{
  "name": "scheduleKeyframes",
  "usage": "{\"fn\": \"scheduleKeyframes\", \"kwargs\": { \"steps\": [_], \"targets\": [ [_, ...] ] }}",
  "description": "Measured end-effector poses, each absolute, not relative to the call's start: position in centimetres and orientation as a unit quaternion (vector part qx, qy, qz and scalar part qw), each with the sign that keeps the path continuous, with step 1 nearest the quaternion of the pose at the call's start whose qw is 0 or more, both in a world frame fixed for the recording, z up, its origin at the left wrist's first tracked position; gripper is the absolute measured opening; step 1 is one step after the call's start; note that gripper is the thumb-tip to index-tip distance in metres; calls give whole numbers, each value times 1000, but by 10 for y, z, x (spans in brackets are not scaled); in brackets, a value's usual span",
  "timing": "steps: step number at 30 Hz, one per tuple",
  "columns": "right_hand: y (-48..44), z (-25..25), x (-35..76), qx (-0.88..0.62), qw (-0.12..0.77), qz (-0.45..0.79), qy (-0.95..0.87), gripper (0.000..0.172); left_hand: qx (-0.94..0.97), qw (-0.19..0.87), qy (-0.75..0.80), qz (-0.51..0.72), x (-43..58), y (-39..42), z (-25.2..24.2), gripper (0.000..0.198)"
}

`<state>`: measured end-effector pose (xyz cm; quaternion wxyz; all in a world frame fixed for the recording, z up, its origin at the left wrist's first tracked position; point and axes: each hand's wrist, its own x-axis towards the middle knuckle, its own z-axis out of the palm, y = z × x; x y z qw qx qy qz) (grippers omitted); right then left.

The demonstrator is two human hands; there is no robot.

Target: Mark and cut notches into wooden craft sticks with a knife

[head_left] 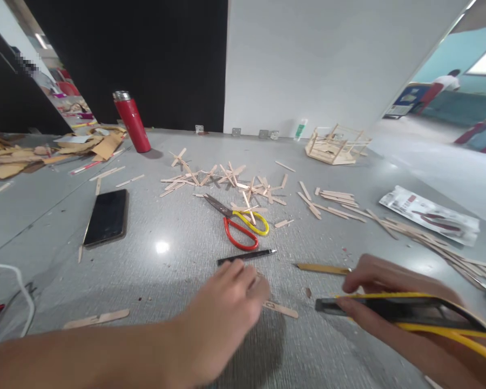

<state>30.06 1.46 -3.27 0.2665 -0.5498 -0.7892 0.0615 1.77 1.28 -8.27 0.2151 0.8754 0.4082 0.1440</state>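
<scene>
My left hand [235, 302] is closed, its fingers curled down at the near end of a flat wooden craft stick [285, 309] on the grey table. The fingertips are partly hidden, and the stick's right end shows beyond them. My right hand [405, 319] is wrapped around a black-and-yellow hand tool [389, 309], its black nose pointing left, apart from the stick; its exact kind is unclear. A black pen [249, 255] lies just beyond my left hand. Further back lie scissors [243, 221] with one red and one yellow handle. A brownish pointed strip [322, 268] lies near my right fingers.
Cut stick pieces [230, 175] lie scattered mid-table. Long sticks [429, 237] and a white packet [431, 216] are at right. A stick frame [338, 146] stands behind. A phone [106, 217], red bottle [133, 124], white cable [18, 281] and cardboard scraps [12, 156] are left.
</scene>
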Motion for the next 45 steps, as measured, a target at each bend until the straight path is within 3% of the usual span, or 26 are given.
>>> {"fn": "scheduleKeyframes", "kwargs": {
  "steps": [2, 6, 10, 14, 18, 22, 25, 31, 36, 45],
  "targets": [
    [21, -44, 307, -548, 233, 121, -794, 20, 911, 136, 373, 115, 22, -3, -88, 48],
    [22, -54, 308, -577, 253, 198, -751, 29, 931, 110, 328, 112, 25, -15, -101, 83],
    [19, -46, 300, -564, 248, 316, -721, 36, 939, 88, 300, 142, 22, -11, -105, 67],
    [17, -50, 288, -537, 266, 371, -710, 26, 940, 112, 283, 152, 17, -9, -103, 53],
    [14, -65, 277, -522, 292, 382, -704, 26, 936, 154, 285, 136, 13, -6, -101, 49],
    [15, -74, 272, -538, 250, 439, -675, 33, 932, 184, 286, 126, 10, -1, -99, 50],
    [16, -79, 268, -549, 256, 401, -687, 28, 933, 186, 278, 128, 9, 5, -97, 49],
    [15, -88, 253, -543, 282, 418, -672, 36, 941, 184, 244, 142, 8, 19, -98, 48],
    [17, -89, 252, -564, 259, 308, -721, 41, 940, 194, 233, 155, 8, 20, -101, 45],
    [18, -90, 252, -558, 266, 295, -728, 41, 949, 170, 226, 142, 10, 22, -101, 43]
  ]
}}
